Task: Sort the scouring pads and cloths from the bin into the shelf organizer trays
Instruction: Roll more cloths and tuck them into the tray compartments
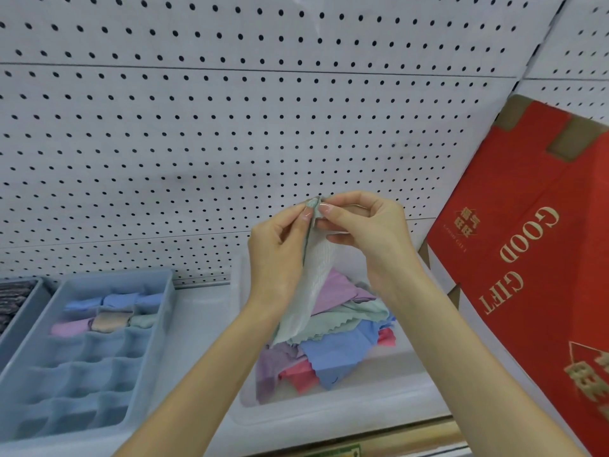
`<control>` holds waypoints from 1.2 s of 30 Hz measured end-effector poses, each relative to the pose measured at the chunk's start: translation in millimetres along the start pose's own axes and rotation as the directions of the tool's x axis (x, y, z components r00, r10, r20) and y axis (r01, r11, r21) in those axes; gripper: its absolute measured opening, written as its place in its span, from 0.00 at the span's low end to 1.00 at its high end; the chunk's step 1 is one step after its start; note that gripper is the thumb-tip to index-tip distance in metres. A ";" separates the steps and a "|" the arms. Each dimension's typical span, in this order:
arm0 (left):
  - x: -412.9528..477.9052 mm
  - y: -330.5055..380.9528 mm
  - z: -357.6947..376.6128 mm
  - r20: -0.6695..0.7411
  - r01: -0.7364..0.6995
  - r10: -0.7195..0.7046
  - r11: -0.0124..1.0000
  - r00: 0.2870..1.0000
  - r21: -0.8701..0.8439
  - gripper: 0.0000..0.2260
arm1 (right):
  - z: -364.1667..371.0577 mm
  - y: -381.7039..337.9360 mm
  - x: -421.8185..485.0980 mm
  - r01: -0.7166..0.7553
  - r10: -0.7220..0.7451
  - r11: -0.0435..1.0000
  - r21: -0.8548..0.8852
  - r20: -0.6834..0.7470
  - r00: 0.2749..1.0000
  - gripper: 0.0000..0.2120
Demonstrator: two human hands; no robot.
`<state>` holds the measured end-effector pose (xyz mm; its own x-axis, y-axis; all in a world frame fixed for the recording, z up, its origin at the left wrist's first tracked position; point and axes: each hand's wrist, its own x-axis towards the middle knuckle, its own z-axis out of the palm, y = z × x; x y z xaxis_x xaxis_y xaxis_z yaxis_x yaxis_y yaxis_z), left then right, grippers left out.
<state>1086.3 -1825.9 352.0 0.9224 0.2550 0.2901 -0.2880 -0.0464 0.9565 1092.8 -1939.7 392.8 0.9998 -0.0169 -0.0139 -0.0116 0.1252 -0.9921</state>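
A pale green cloth (pixel 304 298) hangs above the clear plastic bin (pixel 329 413). My left hand (pixel 280 249) and my right hand (pixel 365 225) both pinch its top edge, fingertips close together. The cloth's lower end trails onto the pile of cloths (pixel 333 351) in the bin, which are purple, green, blue and red. To the left stands a grey-blue organizer tray (pixel 158 324) with a grid of compartments. Rolled cloths (pixel 108 313) in blue, pink, beige and green fill its far two rows. The nearer compartments hold nothing.
A second tray (pixel 19 301) at the far left holds dark grey pads. A red gift box (pixel 527 258) leans at the right, close to the bin. White pegboard (pixel 230 127) backs the shelf. The shelf's front edge (pixel 412 437) runs below the bin.
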 end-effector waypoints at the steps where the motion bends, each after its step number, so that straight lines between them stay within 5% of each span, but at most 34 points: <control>1: 0.3 -0.7 0.4 -0.005 -0.003 0.003 1.000 1.000 0.001 0.12 | 0.3 -0.4 0.3 -0.002 0.002 1.000 0.008 0.003 1.000 0.03; 12: -1.0 0.9 9.5 0.009 0.011 -0.009 0.989 1.000 -0.148 0.11 | 1.5 1.8 6.3 0.020 -0.023 0.997 0.077 0.035 0.999 0.03; 18: 2.0 4.0 2.1 0.092 0.162 -0.142 0.951 0.986 -0.263 0.08 | -13.8 1.8 11.7 0.033 -0.007 0.991 -0.127 0.202 0.979 0.12; 21: 7.5 6.7 -3.4 0.118 0.193 -0.164 0.934 0.979 -0.299 0.08 | -28.9 2.9 15.4 0.200 -0.186 0.952 -0.231 0.081 0.979 0.09; 24: 13.5 14.2 -9.2 0.171 0.173 -0.125 0.937 0.977 -0.304 0.08 | -48.0 6.9 22.5 0.311 -0.337 0.884 -0.349 -0.013 0.941 0.18; 30: 22.5 30.5 -21.1 0.242 0.119 -0.061 0.965 0.968 -0.233 0.10 | -68.9 0.1 37.9 0.259 -0.165 0.930 -0.261 0.334 0.928 0.16; 36: 24.9 35.9 -30.7 0.311 0.098 -0.046 0.983 0.949 -0.152 0.08 | -73.3 -32.1 46.7 0.393 -0.014 0.764 -0.512 0.596 0.803 0.15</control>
<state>1091.0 -1791.5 392.6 0.9691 -0.0559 0.2404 -0.2320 0.1263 0.9645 1138.5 -2017.3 414.9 0.8137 0.5762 0.0771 0.3750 -0.4189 -0.8270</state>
